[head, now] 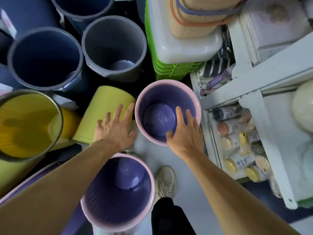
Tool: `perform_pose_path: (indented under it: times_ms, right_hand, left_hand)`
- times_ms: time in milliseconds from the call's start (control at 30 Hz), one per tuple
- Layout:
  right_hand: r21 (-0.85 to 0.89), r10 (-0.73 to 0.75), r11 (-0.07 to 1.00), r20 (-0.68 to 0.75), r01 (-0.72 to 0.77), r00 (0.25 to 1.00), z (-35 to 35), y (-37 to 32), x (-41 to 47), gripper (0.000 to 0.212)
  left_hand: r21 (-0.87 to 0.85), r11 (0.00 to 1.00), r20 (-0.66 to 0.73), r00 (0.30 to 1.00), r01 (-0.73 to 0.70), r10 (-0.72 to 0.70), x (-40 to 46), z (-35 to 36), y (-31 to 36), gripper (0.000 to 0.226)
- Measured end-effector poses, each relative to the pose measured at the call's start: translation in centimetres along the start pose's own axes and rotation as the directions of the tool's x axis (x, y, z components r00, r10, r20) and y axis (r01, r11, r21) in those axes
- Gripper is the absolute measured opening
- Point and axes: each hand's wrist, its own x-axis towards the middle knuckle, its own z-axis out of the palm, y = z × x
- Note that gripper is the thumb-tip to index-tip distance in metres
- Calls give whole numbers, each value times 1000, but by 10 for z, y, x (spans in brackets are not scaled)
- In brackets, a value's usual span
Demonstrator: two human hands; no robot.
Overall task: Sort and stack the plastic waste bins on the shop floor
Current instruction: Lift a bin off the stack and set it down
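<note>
A purple bin with a pink rim (157, 99) stands upright on the floor at centre. My right hand (184, 133) hovers over its near right rim, fingers spread, holding nothing. My left hand (115, 126) is open just left of that bin, above a lime-yellow bin lying on its side (105, 107). A second purple bin with a pink rim (118, 192) stands closer to me, partly under my left forearm. A yellow bin with a dark rim (28, 124) is at the left.
Grey and dark blue bins (115, 46) (45, 56) crowd the upper left. Stacked green crates with a white tub (177, 65) stand behind. A white shelf (254, 107) of packaged goods runs along the right. My shoe (166, 180) rests on the pale floor.
</note>
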Motion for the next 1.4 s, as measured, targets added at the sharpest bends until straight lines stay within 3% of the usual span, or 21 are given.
perform_pose_path:
  times_ms: [167,333,533,600,733,867,1067,1233,1400]
  right_hand:
    - [16,-9,1000,-10,9,1000,33,-6,-62,83]
    - [29,-26,999,-78,29,997,85,-10,-101,65]
    - [147,10,989,70,-20,998,157,-10,-108,55]
    - [168,11,985,121,-31,993,171,-14,-108,60]
    - [162,16,986,181,-46,983,163,-18,-112,87]
    - [175,-8,985,56,-2,998,118,-27,-134,94]
    - [206,-64,974,-149,94,987,29,-49,-168,91]
    - [214,-106,959,-332,184,937,-51,-73,-175,88]
    - [176,-78,964,-533,200,843,-113,-81,-165,81]
  left_hand:
    - [8,1000,-3,1000,-3,3,-59,28,-48,88]
    - [-59,995,-5,997,82,-82,-98,75,-86,81]
    - [-235,936,187,957,264,-223,-115,139,-108,87]
    - [-326,895,230,944,303,-236,-118,149,-110,98]
    - [-359,889,186,955,284,-230,-129,142,-111,106]
    - [-402,874,77,962,271,-263,-147,97,-100,102]
    - [-481,849,-169,927,219,-335,-171,0,-83,66]
    - [-491,862,-330,889,125,-317,-178,-86,-73,53]
    - [-522,853,-469,836,-2,-285,-168,-146,-42,60]
